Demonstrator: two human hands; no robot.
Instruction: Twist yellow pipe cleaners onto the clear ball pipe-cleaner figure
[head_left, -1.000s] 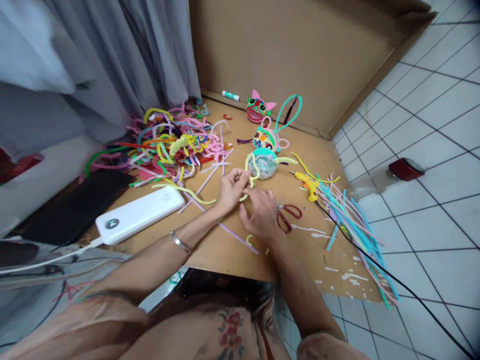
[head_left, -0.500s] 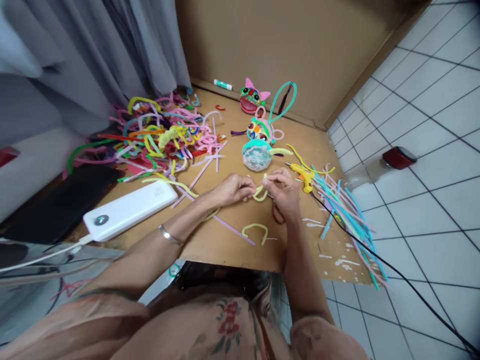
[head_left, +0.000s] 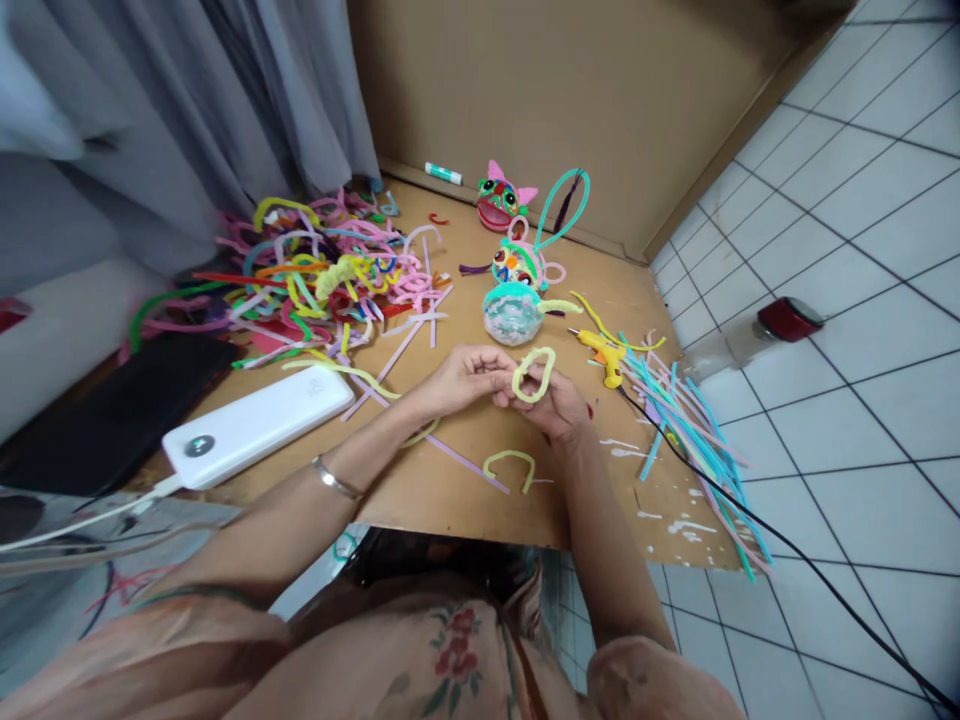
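Observation:
A pale yellow pipe cleaner (head_left: 551,377), bent into a rounded loop, is held up over the middle of the table. My left hand (head_left: 476,380) pinches its left side between thumb and fingers. From behind and below, my right hand (head_left: 559,405) grips the same loop, its fingers partly hidden. Just beyond the hands sits a clear ball with a turquoise top (head_left: 512,315), a pale yellow stub sticking out to its right. On the table nearer my body lies a curved yellow pipe cleaner piece (head_left: 510,456).
A yellow glue gun (head_left: 604,355) lies at right, its black cord trailing off the table. Beside it spread straight pipe cleaners (head_left: 694,430). At left are a tangled pipe cleaner heap (head_left: 322,270) and a white power bank (head_left: 259,420). Two decorated animal heads (head_left: 502,198) stand behind.
The yellow loop has been turned upright and shows as an open ring now. My right hand has rotated and dropped lower behind it, while my left hand stays close by.

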